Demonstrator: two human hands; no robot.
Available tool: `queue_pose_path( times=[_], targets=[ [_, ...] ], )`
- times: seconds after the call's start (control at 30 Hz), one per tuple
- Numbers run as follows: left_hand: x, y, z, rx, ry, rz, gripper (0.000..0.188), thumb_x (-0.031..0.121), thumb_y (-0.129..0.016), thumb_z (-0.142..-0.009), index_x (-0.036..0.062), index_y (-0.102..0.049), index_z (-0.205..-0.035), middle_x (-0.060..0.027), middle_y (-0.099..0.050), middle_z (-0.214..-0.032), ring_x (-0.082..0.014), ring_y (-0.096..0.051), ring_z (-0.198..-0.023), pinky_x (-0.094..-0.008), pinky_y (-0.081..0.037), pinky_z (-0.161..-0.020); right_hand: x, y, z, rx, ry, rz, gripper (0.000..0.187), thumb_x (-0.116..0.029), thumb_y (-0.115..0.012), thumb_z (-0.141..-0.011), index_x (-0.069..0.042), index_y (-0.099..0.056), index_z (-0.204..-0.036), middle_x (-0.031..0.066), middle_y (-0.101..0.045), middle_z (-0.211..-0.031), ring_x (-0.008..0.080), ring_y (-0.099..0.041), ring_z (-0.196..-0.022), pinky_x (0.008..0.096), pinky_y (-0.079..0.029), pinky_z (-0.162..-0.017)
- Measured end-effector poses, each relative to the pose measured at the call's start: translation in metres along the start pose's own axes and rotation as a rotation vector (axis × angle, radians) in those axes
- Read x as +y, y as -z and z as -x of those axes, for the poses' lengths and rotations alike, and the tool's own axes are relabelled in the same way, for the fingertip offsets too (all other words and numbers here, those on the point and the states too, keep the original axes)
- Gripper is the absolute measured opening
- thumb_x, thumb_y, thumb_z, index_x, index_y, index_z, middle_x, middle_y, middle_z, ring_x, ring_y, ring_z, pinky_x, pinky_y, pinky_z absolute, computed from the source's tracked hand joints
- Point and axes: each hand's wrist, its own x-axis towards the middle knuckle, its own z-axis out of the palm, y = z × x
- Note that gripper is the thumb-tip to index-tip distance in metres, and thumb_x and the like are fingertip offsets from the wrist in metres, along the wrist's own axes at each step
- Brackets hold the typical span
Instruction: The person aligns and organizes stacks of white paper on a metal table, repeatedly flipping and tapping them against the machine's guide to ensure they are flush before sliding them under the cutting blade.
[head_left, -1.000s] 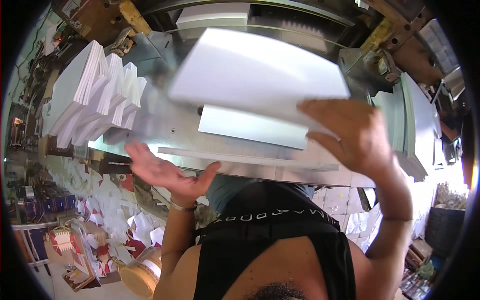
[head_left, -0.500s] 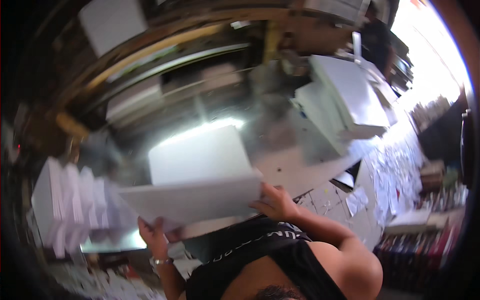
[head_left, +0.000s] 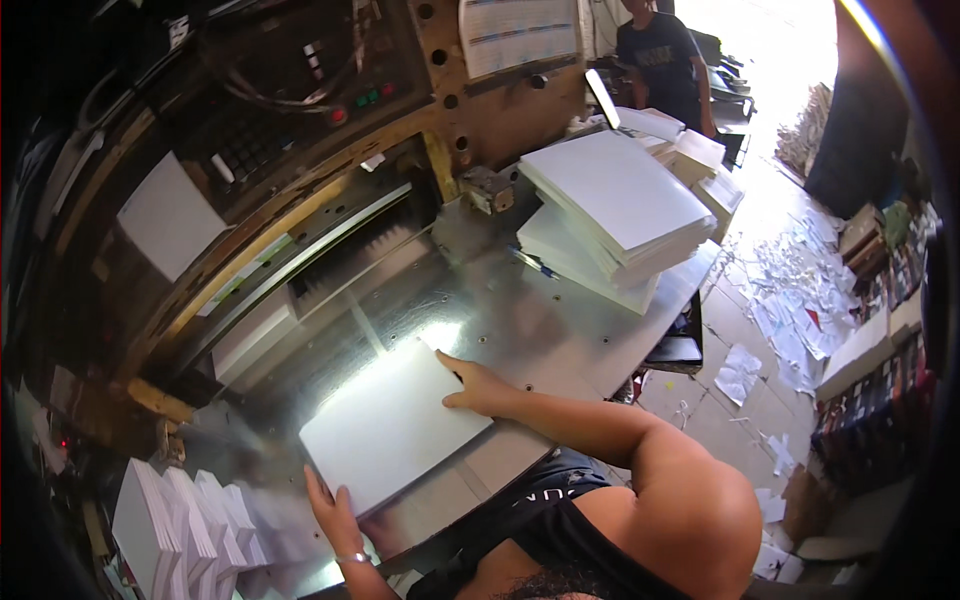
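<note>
A flat stack of white paper [head_left: 395,425] lies on the shiny metal table, its near edge toward me. My left hand [head_left: 335,515] grips its near left corner, fingers along the left edge and thumb at the near side. At the right edge, my right hand [head_left: 475,387] holds it with the thumb and fingers spread around that side. The undersides of both grips are hidden.
Upright wavy stacks of paper [head_left: 185,530] stand at the near left. A tall pile of white paper [head_left: 620,190] sits at the table's right, with a pen [head_left: 535,263] beside it. The machine's control panel [head_left: 290,90] rises behind. Paper scraps [head_left: 790,300] litter the floor; a person [head_left: 660,60] stands far right.
The white stack that both hands held raised and tilted over another white stack now lies flat on the table. My hands have lowered with it, and the view has turned.
</note>
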Motion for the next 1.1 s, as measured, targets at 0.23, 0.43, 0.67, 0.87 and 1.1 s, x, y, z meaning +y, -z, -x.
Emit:
queue_pose_path(
  times=[0.23, 0.43, 0.67, 0.87, 1.1],
  targets=[
    [-0.035, -0.003, 0.088, 0.495, -0.007, 0.018, 0.065, -0.009, -0.049, -0.085, -0.0058, -0.034, -0.148, -0.0192, -0.043, -0.149, -0.0276, -0.046, -0.132, -0.0385, -0.039, -0.109, 0.019, -0.015, -0.041, -0.300, 0.148, 0.002, 0.093, -0.003, -0.070, -0.070, -0.006, -0.030, -0.154, 0.0204, -0.056, -0.136, 0.0238, -0.056, -0.120, 0.0309, -0.044, -0.101],
    [-0.018, -0.005, 0.082, 0.556, 0.019, -0.099, 0.062, -0.008, -0.049, -0.085, -0.0061, -0.037, -0.146, -0.0191, -0.045, -0.147, -0.0273, -0.047, -0.130, -0.0384, -0.040, -0.107, 0.010, -0.070, -0.045, -0.510, 0.284, 0.130, 0.095, -0.003, -0.068, -0.070, -0.004, -0.027, -0.155, 0.0235, -0.052, -0.140, 0.0305, -0.053, -0.125, 0.0343, -0.041, -0.105],
    [-0.016, -0.005, 0.082, 0.590, 0.015, -0.149, 0.059, -0.007, -0.050, -0.086, -0.0064, -0.039, -0.144, -0.0189, -0.047, -0.144, -0.0271, -0.049, -0.128, -0.0384, -0.041, -0.106, -0.006, -0.124, -0.024, -0.736, 0.258, 0.067, 0.095, -0.006, -0.070, -0.070, -0.002, -0.026, -0.154, 0.0254, -0.047, -0.144, 0.0338, -0.048, -0.131, 0.0379, -0.036, -0.110],
    [-0.017, 0.008, 0.089, 0.618, -0.015, -0.182, 0.056, -0.007, -0.051, -0.087, -0.0067, -0.041, -0.142, -0.0187, -0.050, -0.141, -0.0268, -0.050, -0.126, -0.0384, -0.042, -0.104, -0.026, -0.102, -0.013, -0.724, 0.094, -0.161, 0.086, -0.011, -0.071, -0.079, -0.003, -0.029, -0.153, 0.0205, -0.051, -0.139, 0.0290, -0.050, -0.128, 0.0393, -0.039, -0.108],
    [-0.023, 0.019, 0.085, 0.591, -0.050, -0.178, 0.054, -0.006, -0.051, -0.087, -0.0070, -0.044, -0.140, -0.0186, -0.052, -0.139, -0.0265, -0.051, -0.124, -0.0384, -0.044, -0.103, -0.042, -0.034, 0.017, -0.566, 0.188, -0.394, 0.070, -0.021, -0.070, -0.089, -0.004, -0.035, -0.147, 0.0129, -0.055, -0.133, 0.0215, -0.051, -0.123, 0.0374, -0.042, -0.104]
  ],
)
